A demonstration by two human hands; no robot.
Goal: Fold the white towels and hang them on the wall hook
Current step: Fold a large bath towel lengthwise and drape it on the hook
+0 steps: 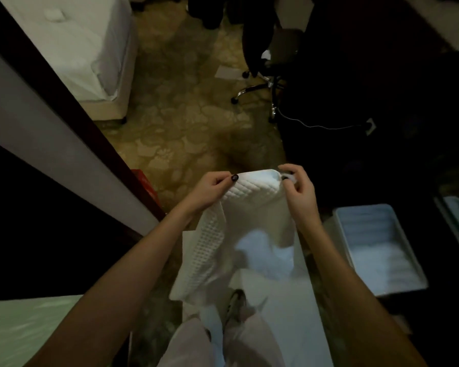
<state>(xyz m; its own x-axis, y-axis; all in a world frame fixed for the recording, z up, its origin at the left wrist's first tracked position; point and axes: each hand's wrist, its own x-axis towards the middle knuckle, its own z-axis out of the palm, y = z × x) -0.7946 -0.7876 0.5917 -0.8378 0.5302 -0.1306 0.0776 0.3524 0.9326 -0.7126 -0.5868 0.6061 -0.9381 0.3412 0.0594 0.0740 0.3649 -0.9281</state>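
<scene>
Here, left hand (212, 190), right hand (298, 186), pinching towel (252, 200)

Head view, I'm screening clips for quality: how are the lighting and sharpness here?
Head view: dim overall, the picture's right side beyond the office chair sinks to black; the white towel pinched by the left hand and right hand is brightest, weave crisp on top, blurred lower down.

Office chair (259, 46) on patterned carpet (186, 123)

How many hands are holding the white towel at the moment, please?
2: the left hand pinches the towel at its top left corner, the right hand at its top right corner.
</scene>
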